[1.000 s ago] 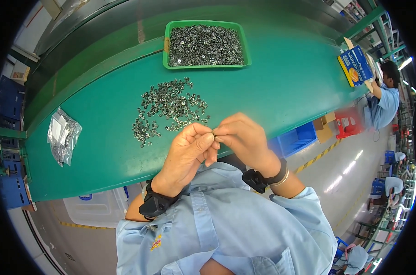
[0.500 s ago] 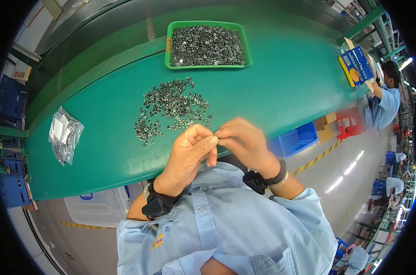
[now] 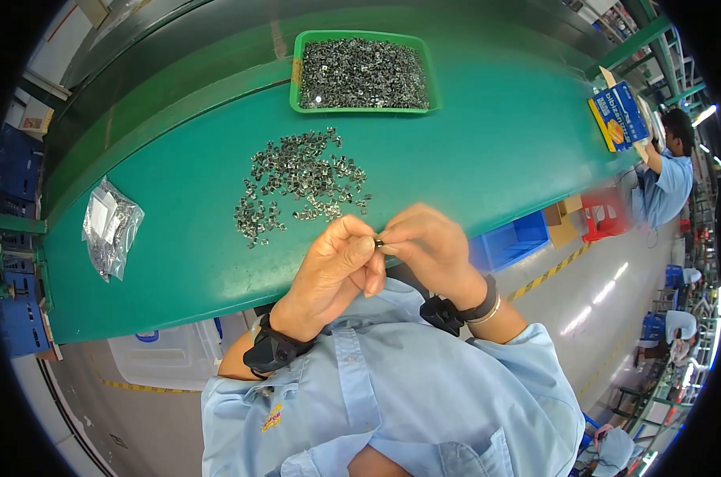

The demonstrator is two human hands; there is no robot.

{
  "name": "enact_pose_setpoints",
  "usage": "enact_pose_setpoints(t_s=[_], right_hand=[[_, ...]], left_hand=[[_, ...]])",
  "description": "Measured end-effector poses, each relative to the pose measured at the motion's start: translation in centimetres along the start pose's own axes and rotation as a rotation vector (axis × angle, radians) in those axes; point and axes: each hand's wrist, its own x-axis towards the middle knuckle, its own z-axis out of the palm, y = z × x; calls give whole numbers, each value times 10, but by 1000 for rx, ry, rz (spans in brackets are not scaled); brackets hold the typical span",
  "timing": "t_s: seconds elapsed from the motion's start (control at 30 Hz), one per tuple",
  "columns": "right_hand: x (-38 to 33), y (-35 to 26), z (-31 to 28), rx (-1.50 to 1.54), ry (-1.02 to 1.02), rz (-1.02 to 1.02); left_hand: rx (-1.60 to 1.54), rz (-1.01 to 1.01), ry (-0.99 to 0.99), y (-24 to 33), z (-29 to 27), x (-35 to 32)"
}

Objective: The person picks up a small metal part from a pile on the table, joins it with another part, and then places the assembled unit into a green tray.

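Over the near edge of the green table, my left hand (image 3: pixel 328 270) and my right hand (image 3: pixel 430 248) meet fingertip to fingertip. Pinched between both thumbs and forefingers is a small dark metal part (image 3: pixel 378 243), mostly covered by the fingers. Just beyond my hands lies a loose pile of small shiny metal pieces (image 3: pixel 301 176), spread over the tabletop. Farther back, a green tray (image 3: pixel 295 99) holds a great mass of similar-looking small pieces.
A clear plastic bag (image 3: pixel 112 230) of small parts lies at the left on the green table (image 3: pixel 177 278). At the far right stands a blue and yellow box (image 3: pixel 619 118), near a seated person (image 3: pixel 668 183) in light blue. A blue bin (image 3: pixel 515 240) and red stool (image 3: pixel 603 215) are beyond the table's edge.
The dark part now shows between my fingertips, where it was hardly visible before. My hands stay nearly in place, and the tray and pile appear slightly higher in the view.
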Motion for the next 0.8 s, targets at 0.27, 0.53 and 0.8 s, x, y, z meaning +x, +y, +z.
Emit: enact_pose_setpoints(t_s=[0.27,0.53,0.8], right_hand=[[5,-5,-1,62,-75,-33],[7,-1,-1,30,-115,-40],[2,6,-2,175,-73,86]], left_hand=[[31,-25,-39,10,4,-4],[253,-61,60,18,7,-6],[189,-72,27,15,7,-3]])
